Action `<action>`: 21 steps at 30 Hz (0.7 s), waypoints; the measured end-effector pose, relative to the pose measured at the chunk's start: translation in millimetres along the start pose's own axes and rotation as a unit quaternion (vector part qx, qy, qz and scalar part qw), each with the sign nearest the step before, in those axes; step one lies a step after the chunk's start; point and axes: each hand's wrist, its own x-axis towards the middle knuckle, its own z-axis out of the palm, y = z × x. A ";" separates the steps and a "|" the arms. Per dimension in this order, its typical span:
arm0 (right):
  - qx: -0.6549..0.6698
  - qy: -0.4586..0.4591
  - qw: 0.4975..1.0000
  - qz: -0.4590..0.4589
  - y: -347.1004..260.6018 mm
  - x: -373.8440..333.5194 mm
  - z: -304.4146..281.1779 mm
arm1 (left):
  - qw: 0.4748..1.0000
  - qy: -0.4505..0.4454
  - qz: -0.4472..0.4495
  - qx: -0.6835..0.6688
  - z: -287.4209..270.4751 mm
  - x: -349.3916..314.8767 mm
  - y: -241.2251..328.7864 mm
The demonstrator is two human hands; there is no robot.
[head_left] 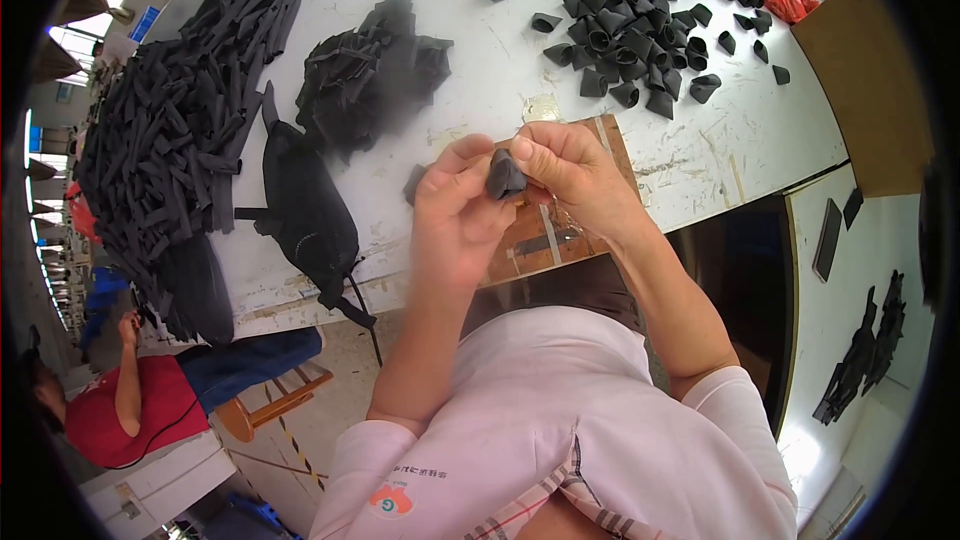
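black folded piece (505,178) pinched between left hand (455,215) and right hand (570,175).

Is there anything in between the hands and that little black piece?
No. Both hands already pinch the small black piece: left hand from below left, right hand from the right. Nothing sits between fingers and piece. The folded pieces pile lies farther back on the white table.

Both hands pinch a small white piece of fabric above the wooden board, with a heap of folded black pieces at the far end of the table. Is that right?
Not quite: the head view shows the piece of fabric is black, not white. The left hand and right hand pinch it above the wooden board, with the heap of folded black pieces beyond.
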 end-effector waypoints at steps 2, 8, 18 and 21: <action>-0.014 0.009 1.000 0.005 -3.0 -1.9 2.2 | 0.987 0.037 0.070 0.138 13.0 -5.6 -3.5; -0.202 0.130 0.961 -0.138 -13.8 -17.2 4.7 | 0.756 -0.028 0.339 0.559 29.0 -3.1 5.9; -0.498 0.176 0.741 -0.414 -24.6 -19.4 24.7 | 0.956 0.084 0.247 0.137 29.2 -11.6 6.4; -0.518 0.174 0.719 -0.431 -29.9 -21.0 23.2 | 0.952 0.070 0.252 0.157 25.4 -13.9 5.6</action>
